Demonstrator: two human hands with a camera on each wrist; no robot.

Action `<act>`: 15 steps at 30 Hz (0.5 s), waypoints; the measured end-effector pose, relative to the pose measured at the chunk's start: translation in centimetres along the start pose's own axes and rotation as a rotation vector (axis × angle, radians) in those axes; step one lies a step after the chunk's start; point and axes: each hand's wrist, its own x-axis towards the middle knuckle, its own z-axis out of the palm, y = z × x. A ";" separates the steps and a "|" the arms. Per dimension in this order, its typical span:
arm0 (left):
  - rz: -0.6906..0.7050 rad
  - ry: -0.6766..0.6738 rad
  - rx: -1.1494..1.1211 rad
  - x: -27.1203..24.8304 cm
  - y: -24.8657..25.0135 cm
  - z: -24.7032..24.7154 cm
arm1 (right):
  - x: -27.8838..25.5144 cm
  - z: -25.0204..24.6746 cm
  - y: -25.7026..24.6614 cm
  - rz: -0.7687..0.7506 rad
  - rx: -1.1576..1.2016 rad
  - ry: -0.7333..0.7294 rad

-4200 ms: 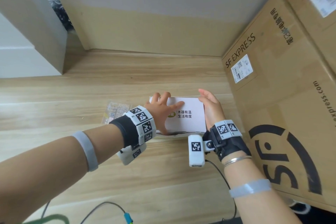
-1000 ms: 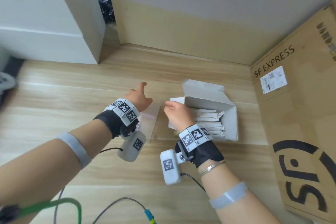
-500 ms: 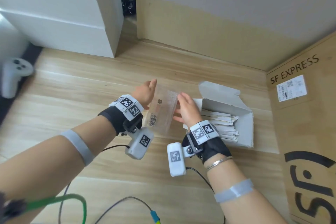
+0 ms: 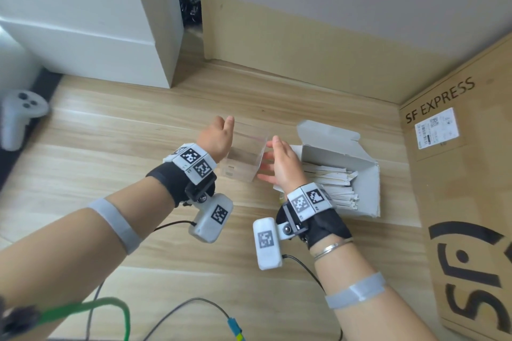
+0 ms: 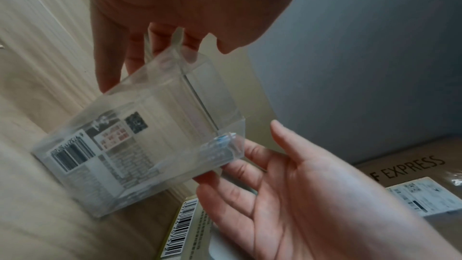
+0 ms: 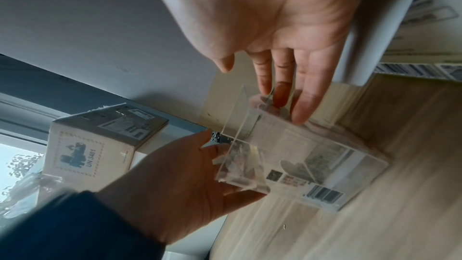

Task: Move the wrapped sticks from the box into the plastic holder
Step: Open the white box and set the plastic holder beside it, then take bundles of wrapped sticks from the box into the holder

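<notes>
A clear plastic holder (image 4: pixel 243 158) with a barcode label stands on the wooden table between my two hands. My left hand (image 4: pixel 219 138) lies with straight fingers against its left side. My right hand (image 4: pixel 279 163) touches its right side with straight fingers, thumb apart. In the left wrist view the holder (image 5: pixel 150 135) looks hollow, with my left hand (image 5: pixel 162 46) behind it and my right hand (image 5: pixel 287 175) at its near corner. Right of the hands, the white box (image 4: pixel 368 188) lies with its flap up, and several paper-wrapped sticks (image 4: pixel 332 188) are stacked inside.
A large SF EXPRESS carton (image 4: pixel 465 202) walls off the right side. A white cabinet (image 4: pixel 97 22) stands at the back left, with a white controller (image 4: pixel 19 113) at the left edge. Cables (image 4: pixel 194 307) trail along the table's near edge. A wall closes the back.
The white box, closed under both hands before, now lies with its flap up. The holder lay flat on the table, was lifted between both hands, and now stands squared up between them.
</notes>
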 end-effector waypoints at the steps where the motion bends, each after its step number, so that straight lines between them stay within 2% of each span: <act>1: 0.006 0.014 0.004 -0.1 0.0 0.2 | 0.0 -0.2 0.1 -0.010 -0.014 0.001; 4: 0.032 0.111 0.023 -0.6 0.6 0.4 | 0.1 -1.1 0.0 -0.044 -0.072 0.046; 7: 0.159 0.180 0.068 -1.4 1.9 0.7 | 0.1 -2.9 0.0 -0.089 -0.100 0.081; 11: 0.314 0.148 0.089 -3.0 4.2 2.1 | -0.1 -5.8 -0.3 -0.079 -0.061 0.088; 15: 0.437 0.099 0.128 -4.3 6.2 4.2 | -0.2 -8.6 -0.3 -0.090 -0.128 0.118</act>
